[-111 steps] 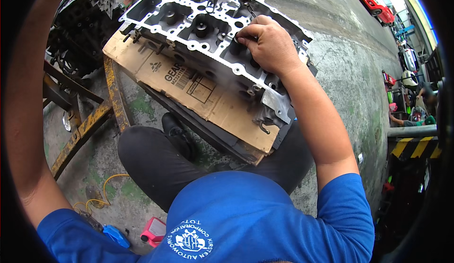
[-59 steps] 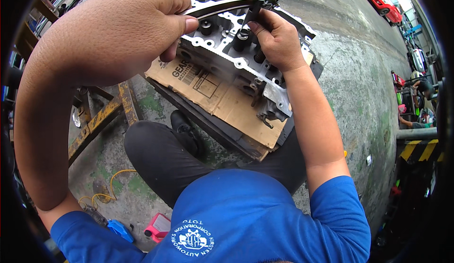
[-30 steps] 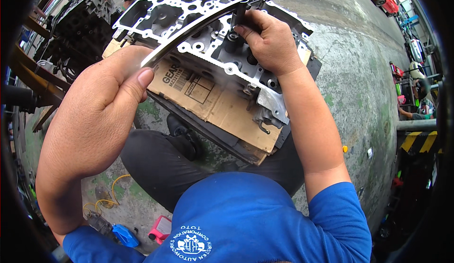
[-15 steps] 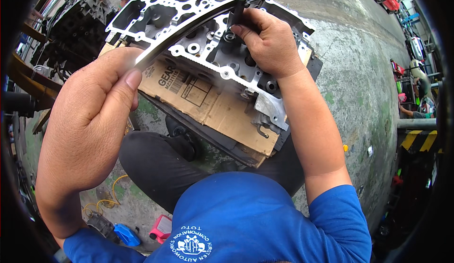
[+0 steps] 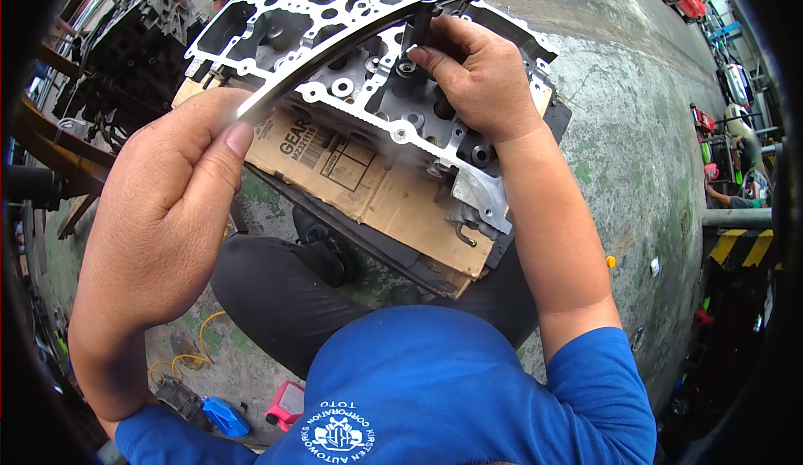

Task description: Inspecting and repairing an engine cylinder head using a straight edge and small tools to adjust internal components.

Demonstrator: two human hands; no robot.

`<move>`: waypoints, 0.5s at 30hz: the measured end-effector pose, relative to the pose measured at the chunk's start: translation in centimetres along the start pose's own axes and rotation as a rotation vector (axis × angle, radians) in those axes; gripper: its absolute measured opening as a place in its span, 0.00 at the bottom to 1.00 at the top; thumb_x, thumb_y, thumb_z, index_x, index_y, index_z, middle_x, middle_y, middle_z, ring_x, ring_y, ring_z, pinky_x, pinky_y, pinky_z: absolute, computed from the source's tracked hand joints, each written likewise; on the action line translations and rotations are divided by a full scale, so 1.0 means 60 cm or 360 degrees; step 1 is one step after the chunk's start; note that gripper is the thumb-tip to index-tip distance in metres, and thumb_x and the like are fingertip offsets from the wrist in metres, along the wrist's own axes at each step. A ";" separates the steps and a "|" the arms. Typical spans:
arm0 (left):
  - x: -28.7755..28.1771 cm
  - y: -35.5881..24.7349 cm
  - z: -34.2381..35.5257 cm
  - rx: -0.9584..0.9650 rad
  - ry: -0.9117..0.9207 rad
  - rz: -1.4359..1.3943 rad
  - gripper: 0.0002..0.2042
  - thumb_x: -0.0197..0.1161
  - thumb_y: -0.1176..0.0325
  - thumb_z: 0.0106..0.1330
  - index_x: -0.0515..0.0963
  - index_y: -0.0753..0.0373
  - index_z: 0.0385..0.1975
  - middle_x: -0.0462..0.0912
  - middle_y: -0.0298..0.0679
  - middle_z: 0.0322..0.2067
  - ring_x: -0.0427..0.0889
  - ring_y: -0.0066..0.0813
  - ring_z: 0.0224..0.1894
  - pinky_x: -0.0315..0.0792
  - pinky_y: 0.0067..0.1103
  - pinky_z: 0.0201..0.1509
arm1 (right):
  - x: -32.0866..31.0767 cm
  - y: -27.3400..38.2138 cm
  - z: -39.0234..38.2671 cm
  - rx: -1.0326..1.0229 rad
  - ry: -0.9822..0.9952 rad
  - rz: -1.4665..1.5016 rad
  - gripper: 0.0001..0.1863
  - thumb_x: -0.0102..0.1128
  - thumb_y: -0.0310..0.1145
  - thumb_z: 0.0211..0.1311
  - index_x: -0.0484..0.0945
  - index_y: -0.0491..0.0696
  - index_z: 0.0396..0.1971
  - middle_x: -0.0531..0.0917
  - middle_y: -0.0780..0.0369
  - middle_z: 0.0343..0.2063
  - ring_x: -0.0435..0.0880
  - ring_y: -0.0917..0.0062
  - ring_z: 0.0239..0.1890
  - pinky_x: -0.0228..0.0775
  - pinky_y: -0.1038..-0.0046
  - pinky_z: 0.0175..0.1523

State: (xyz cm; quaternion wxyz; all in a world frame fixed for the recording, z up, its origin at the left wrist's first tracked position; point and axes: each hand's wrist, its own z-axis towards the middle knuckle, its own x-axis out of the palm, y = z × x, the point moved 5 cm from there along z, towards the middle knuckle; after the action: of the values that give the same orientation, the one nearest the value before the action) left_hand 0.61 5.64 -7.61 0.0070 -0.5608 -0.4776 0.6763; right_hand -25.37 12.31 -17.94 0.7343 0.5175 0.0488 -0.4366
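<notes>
Cylinder head [image 5: 355, 107] is sitting on flattened cardboard [image 5: 389, 201] right in front of me, its long near edge slanting down to the right. My left hand [image 5: 163, 210] is wrapped tight round the near end of a long dark metal bar [image 5: 335, 51], thumb on top. The bar crosses above the head, up to the far right, and a dark leg [image 5: 421, 26] hangs off that far end.

My right hand [image 5: 487, 80] is over the right half of the head, fingers curled in and thumb next to the leg's lower end. Can't tell if I'm really pinching it or just steadying it, fingertips are partly hidden. Just below the thumb there's a round metal cap [image 5: 406, 67] down in the well.

I'd call this the lining-up step, leg over cap. Next move wants the leg square on that cap, the bar steady in my left, and my right fingertips clear before any real weight goes on. My guess is it'd slip sideways otherwise.
</notes>
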 end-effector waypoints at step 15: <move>0.002 0.002 -0.004 -0.0043 -0.0097 -0.0052 0.13 0.51 0.72 0.79 0.79 0.72 0.53 0.67 0.27 0.25 0.64 0.14 0.28 0.61 0.16 0.32 | -0.051 -0.048 0.056 0.0137 0.0210 -0.0463 0.17 0.75 0.36 0.56 0.86 0.43 0.43 0.90 0.58 0.36 0.88 0.75 0.39 0.78 0.72 0.48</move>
State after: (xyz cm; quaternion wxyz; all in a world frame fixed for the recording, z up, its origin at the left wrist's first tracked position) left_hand 0.79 5.77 -7.74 -0.0040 -0.5322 -0.4957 0.6863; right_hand -30.53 11.18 -16.88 0.6358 0.5633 0.1525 -0.5051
